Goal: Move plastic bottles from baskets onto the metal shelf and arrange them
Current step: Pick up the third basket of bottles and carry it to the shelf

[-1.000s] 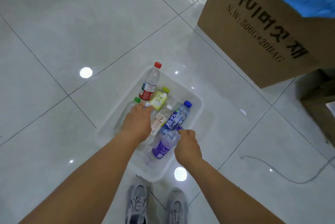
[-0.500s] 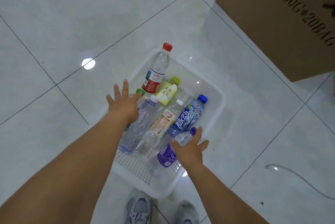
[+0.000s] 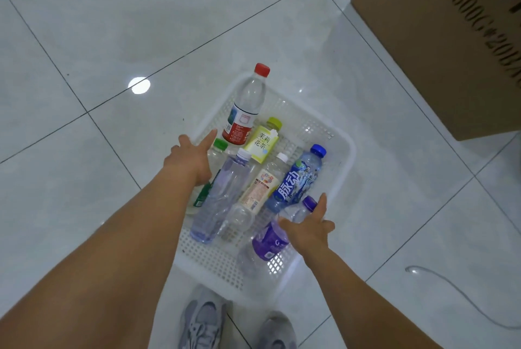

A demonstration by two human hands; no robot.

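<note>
You're over the white perforated basket [image 3: 350, 155], which sits on the tiled floor [image 3: 112, 38] just ahead of your shoes [image 3: 203, 317]. Every bottle in sight is lying in it. None is on the metal shelf, which isn't in view.

Your left hand [image 3: 191, 158] hangs over the green-capped bottle [image 3: 220, 144] at the basket's left side, forefinger stretched forward, gripping nothing. Your right hand [image 3: 307, 228] is spread wide above the neck of the purple-label bottle [image 3: 269, 241] at the near right. The fingers are straight, not wrapped round it, and I can't tell whether the palm touches.

As for handling, these look empty or nearly so. The lilac-tinted bottle [image 3: 222, 193] is visibly dented, so expect them to be light, thin-walled and easily crushed. Squeeze hard and they'll likely buckle and squirt free, since the smooth plastic and glossy labels should be slippery. Take each one round the shoulder just under the cap, where the wall is probably stiffest, or round the labelled waist.

They're packed close. The blue-label bottle [image 3: 296, 182] lies right beside the orange-label bottle [image 3: 260, 187], so lifting one may roll its neighbours. The red-capped water bottle [image 3: 245, 111] leans on the far rim, with the jasmine tea bottle [image 3: 263, 141] beside it.
</note>
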